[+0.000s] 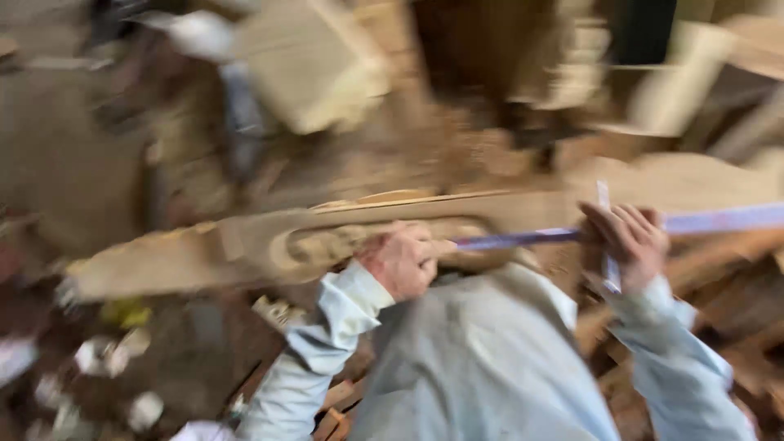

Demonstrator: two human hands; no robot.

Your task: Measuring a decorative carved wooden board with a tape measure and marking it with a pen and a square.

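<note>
The whole frame is smeared by motion, so details are soft. Across the middle of the frame lies a long, carved plank of pale brown wood [269,245], running from the lower left up towards the right edge, with a scooped, oval hollow cut into its face near the centre.

The left hand [402,260] sits at centre frame, just right of that hollow, its fingers [433,247] curled shut around the near end of a long, thin bluish-purple straight strip [523,238], probably a ruler or square blade, though the blur makes that uncertain. The strip lies flat along the plank's upper edge and runs out to the right border of the frame, likely so its edge follows the line of the wood.

The right hand [629,243], at centre right, presses down on the strip from above, fingers bent over it and closed on it. A short pale cross-piece [608,245] passes under this hand at a right angle to the strip. With one hand at each end, the strip seems pinned steady against the plank.

Both arms wear light blue-grey sleeves [327,343], and the same cloth covers the body in the lower middle. Pale wooden blocks [314,69] lie at the upper centre, more timber [735,310] at the right, and small white scraps [98,359] on the dark floor at lower left.
</note>
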